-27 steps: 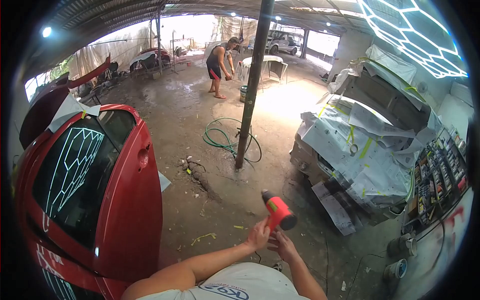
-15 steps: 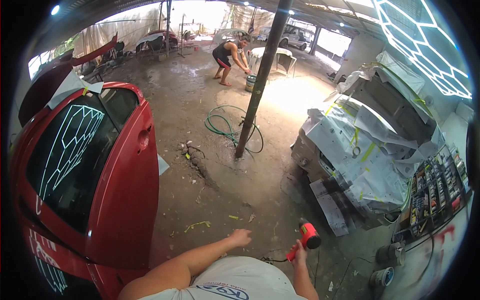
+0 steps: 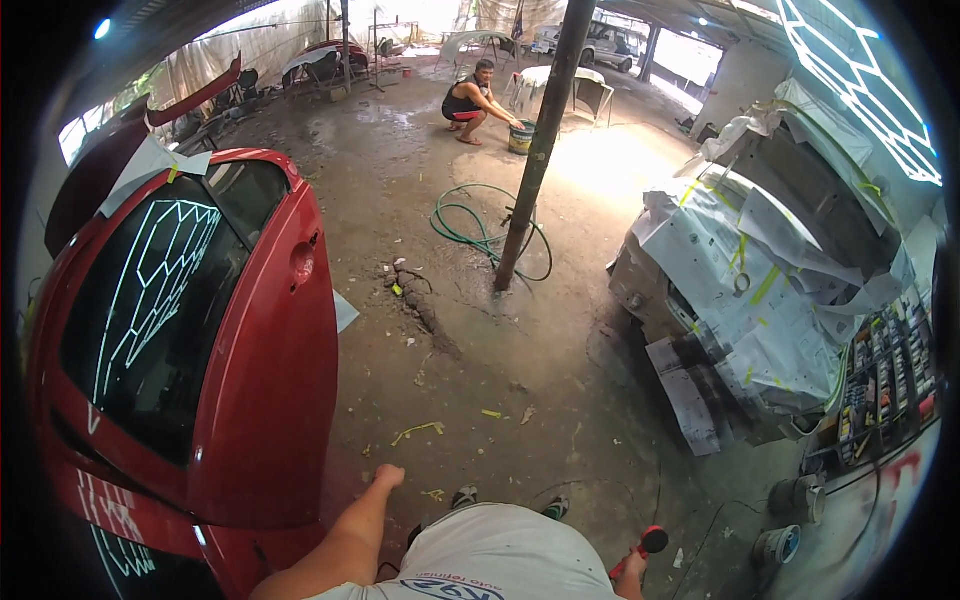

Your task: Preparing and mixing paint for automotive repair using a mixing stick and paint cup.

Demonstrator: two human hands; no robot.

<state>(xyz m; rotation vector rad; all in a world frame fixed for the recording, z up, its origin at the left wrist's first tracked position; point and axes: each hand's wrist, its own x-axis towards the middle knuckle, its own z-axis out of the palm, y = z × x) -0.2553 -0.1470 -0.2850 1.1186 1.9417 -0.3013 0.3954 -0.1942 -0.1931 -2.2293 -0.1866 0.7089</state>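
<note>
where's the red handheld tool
In the head view, the red handheld tool is at the lower right, held in the person's right grip, just right of the white shirt.

Honeycomb light strips (image 3: pixel 862 82) glow above a stained floor (image 3: pixel 560 400) and dark post (image 3: pixel 541 150).

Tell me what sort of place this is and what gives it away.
Probably a car body and paint shop: a vehicle masked with paper sheets and yellow tape, loose yellow scraps on the floor, and a red car on the left.
</note>
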